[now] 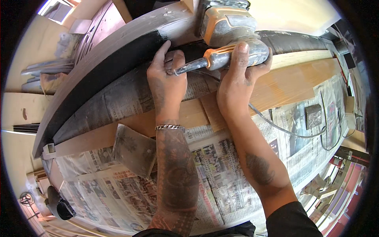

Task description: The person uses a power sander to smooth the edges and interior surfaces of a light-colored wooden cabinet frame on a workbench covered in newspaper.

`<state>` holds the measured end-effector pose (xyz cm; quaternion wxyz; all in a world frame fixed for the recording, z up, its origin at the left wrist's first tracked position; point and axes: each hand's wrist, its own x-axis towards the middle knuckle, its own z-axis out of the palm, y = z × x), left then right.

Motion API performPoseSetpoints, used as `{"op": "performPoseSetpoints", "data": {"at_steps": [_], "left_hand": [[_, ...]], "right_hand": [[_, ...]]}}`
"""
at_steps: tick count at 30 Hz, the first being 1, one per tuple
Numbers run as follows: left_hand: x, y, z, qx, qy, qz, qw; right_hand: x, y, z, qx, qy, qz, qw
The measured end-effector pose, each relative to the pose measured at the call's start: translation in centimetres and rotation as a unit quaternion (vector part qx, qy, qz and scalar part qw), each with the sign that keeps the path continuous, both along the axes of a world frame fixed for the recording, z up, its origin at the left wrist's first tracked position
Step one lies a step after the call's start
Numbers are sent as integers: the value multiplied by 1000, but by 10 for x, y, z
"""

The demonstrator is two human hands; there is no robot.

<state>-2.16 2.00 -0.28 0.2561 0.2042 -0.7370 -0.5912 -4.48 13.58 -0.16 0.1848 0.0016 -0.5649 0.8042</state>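
Observation:
An orange and grey power sander (237, 49), coated in dust, sits against a curved panel (118, 59) with a black face and a greyish edge. My right hand (241, 75) is closed round its body, thumb on top. My left hand (169, 75) is at the tapered grey tail of the tool, fingers curled about its tip. Its index finger reaches up to the panel, by the line between the black face and a paler, scuffed patch. The sander's pad is hidden. A grey cord (284, 134) runs from beneath my right wrist toward the right.
Newspaper (213, 166) covers the work surface. On it lie a worn abrasive sheet (135, 148) beside my left forearm and a dark rectangular block (314, 116) at the right. A brown wooden strip (284, 85) crosses under my hands. A black object (59, 203) stands at the lower left.

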Motion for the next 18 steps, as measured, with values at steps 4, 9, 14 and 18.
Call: {"op": "performPoseSetpoints", "data": {"at_steps": [4, 9, 14, 18], "left_hand": [[0, -12, -11, -63, 41, 26, 997], [4, -11, -4, 101, 53, 30, 993], [11, -28, -14, 96, 69, 16, 993], [16, -26, -4, -57, -49, -74, 994]], "right_hand": [[4, -5, 1, -33, -13, 17, 999], [2, -2, 15, -51, -64, 28, 996], [13, -13, 22, -70, -96, 59, 991], [-4, 14, -2, -89, -89, -37, 991]]}}
